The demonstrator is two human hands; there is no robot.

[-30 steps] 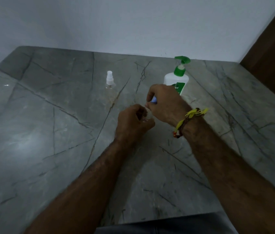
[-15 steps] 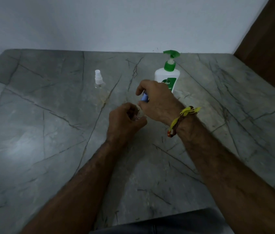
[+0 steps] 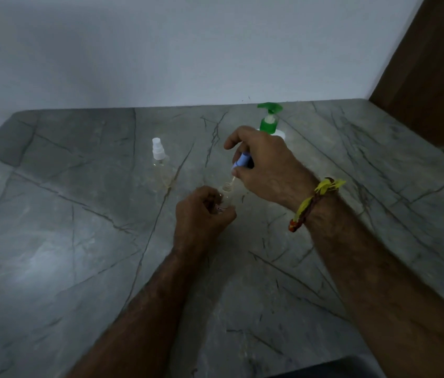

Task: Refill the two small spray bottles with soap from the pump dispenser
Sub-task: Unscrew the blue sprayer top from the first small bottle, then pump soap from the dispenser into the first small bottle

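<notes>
grey marble with dark veins makes up your worktop, which runs back to a plain pale wall, with a brown wooden panel at the far right.

your left hand sits near the middle of the worktop, its fingers curled round a small clear spray bottle that stands upright with its neck open at the top. that grip is closed on the bottle's body, so only the neck and shoulder show above your fingers.

your right hand is just above and beyond it, pinching a pale blue spray cap between thumb and fingers. the cap is off the bottle and tilted, and its thin dip tube hangs down with its lower end at the bottle's mouth. a yellow and red thread band is tied round your right wrist.

the second small spray bottle stands upright on the worktop to the left and a little further back, well apart from both hands, with its white cap on.

the pump dispenser stands behind your right hand, its green pump head and collar in view and most of its white body hidden by your knuckles.
</notes>
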